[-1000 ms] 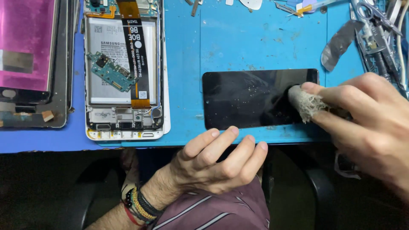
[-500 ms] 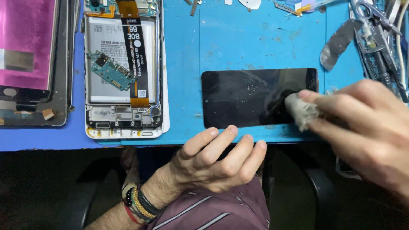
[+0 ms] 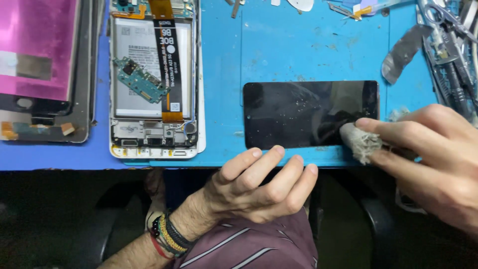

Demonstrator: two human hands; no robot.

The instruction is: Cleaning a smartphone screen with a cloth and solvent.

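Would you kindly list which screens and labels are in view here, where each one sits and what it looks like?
Black rectangular glass screen: mid-mat, lying lengthwise, speckled with debris, a grey cloth wad in the right hand pressed on its right end.
Pink-tinted display panel: far left, in a grey frame.
White battery label: inside the opened white phone body, rectangular, dark print.
Black flex-strip label: over the battery, white marks.

Bright even overhead light, sharp focus, dark below table edge
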